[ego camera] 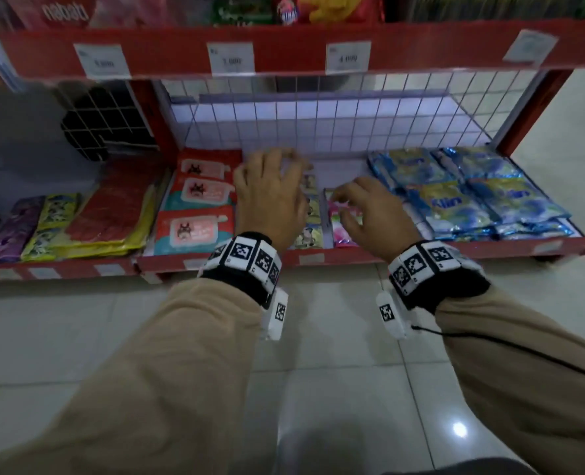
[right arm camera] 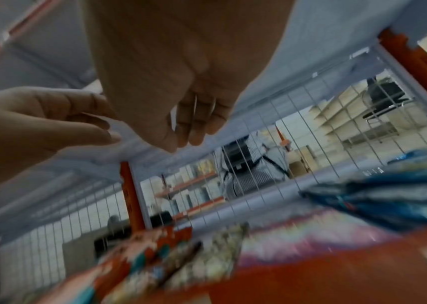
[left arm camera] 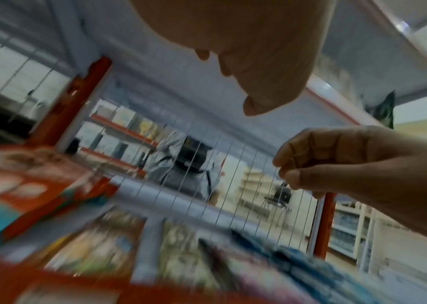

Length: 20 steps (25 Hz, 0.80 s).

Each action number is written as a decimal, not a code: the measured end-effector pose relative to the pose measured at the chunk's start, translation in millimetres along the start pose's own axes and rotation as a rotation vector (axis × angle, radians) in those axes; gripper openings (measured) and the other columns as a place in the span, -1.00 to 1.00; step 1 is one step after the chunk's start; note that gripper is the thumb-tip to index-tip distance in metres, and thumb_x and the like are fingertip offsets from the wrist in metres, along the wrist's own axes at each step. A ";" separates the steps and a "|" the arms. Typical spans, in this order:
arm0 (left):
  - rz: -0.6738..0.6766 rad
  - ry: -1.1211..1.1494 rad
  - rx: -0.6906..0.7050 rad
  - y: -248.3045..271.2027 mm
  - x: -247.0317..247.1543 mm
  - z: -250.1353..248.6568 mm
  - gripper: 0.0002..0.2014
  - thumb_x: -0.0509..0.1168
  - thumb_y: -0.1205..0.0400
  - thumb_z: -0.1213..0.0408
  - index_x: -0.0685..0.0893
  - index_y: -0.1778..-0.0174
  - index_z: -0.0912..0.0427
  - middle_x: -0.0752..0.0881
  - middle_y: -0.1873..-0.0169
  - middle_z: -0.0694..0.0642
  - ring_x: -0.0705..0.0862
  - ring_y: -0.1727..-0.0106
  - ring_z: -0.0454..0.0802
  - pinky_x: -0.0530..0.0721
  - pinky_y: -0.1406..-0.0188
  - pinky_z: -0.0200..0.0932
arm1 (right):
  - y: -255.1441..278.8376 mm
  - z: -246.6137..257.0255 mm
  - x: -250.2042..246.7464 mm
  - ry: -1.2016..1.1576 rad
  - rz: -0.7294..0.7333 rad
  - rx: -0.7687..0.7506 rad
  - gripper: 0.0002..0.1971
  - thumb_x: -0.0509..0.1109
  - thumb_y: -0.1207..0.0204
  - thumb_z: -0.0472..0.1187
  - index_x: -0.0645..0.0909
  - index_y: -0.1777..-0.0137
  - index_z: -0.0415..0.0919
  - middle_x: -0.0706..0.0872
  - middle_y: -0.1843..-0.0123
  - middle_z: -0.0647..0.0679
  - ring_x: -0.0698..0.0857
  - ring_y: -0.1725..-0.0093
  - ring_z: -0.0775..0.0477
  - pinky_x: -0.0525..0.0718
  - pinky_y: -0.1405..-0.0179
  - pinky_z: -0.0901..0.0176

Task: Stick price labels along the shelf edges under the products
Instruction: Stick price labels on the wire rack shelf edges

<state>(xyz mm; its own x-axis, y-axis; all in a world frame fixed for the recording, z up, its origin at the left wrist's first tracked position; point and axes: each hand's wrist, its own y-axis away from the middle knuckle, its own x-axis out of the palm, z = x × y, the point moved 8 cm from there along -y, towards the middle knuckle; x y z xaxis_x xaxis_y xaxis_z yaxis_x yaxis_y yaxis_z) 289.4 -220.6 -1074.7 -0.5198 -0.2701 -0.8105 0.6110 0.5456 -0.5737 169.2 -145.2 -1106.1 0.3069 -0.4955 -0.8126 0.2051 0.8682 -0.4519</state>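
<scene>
both forearms wear tan long sleeves (ego camera: 167,382). each wrist carries a black band (ego camera: 239,282) ringed with white blocks printed with black square-pattern markers. a white tagged module (ego camera: 276,313) hangs under each band; a thin black cable (ego camera: 510,347) trails from the right one.

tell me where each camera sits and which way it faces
Head: worn on the head, looking down at the lower shelf; shows both sleeves, left hand and right hand.
Left wrist: under the left hand, facing the wire grid; the right hand shows.
Right wrist: under the right hand, facing the wire grid; the left hand shows.
Shared: both wrist views show the grid and the opposite hand.
</scene>
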 end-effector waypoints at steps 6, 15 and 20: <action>0.509 -0.026 -0.004 111.5 115.7 17.3 -0.50 0.21 -0.54 0.36 0.50 -0.45 0.03 0.44 -0.44 0.04 0.41 -0.40 0.10 0.24 -0.35 0.01 | 76.1 -31.3 103.0 0.187 0.449 0.071 -0.58 0.33 -0.40 -0.37 0.57 -0.29 -0.40 0.56 -0.26 -0.33 0.53 -0.22 -0.37 0.53 -0.19 -0.16; 0.430 -0.014 0.011 121.5 123.8 19.4 -0.41 0.29 -0.44 0.39 0.48 -0.45 0.10 0.46 -0.41 0.11 0.45 -0.35 0.14 0.37 -0.23 0.05 | 88.6 -27.8 113.5 0.410 0.269 -0.013 -0.37 0.31 -0.29 -0.28 0.45 -0.45 -0.30 0.57 -0.29 -0.30 0.55 -0.11 -0.34 0.56 0.06 -0.13; 0.382 -0.021 0.010 119.6 120.0 18.4 -0.37 0.28 -0.41 0.42 0.47 -0.47 0.11 0.52 -0.34 0.15 0.47 -0.27 0.19 0.40 -0.13 0.05 | 74.8 -25.0 109.5 0.366 0.193 0.088 -0.50 0.32 -0.19 -0.34 0.53 -0.21 -0.27 0.55 -0.13 -0.28 0.50 0.00 -0.30 0.43 0.12 -0.06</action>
<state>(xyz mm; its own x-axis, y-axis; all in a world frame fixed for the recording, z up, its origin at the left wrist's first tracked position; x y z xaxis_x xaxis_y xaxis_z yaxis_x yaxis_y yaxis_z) 311.1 -202.3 -1242.7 -0.2413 -0.0646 -0.9683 0.7640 0.6026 -0.2306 194.8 -133.8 -1238.0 0.0006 -0.2672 -0.9636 0.2597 0.9306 -0.2579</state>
